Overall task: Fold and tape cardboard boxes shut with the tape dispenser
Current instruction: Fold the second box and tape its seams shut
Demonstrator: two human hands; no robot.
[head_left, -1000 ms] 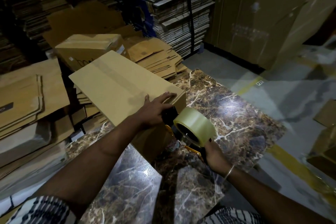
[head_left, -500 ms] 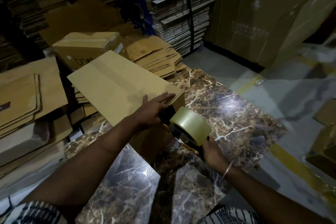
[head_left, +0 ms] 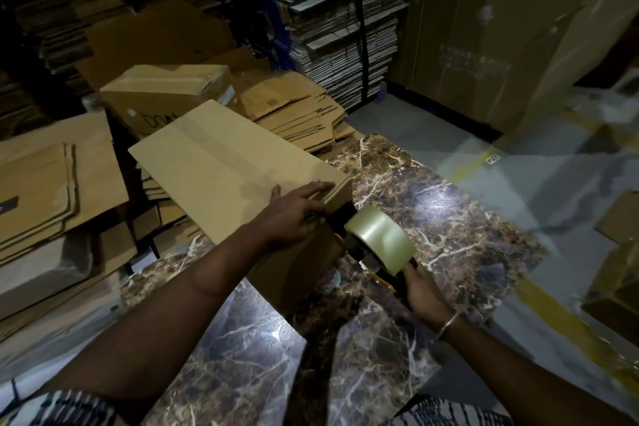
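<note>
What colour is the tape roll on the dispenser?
Pale, translucent yellowish-clear tape roll; seen in the head view.

Matt cardboard box, glossy marble table

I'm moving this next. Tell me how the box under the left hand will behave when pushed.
The box probably slides easily: the marble table looks glossy. It overhangs the table's far edge, so it might tip. Its flat, unsagging top suggests stiffness.

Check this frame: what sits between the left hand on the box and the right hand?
The tape dispenser, held by the right hand, lies between it and the left hand on the box, in the head view.
</note>
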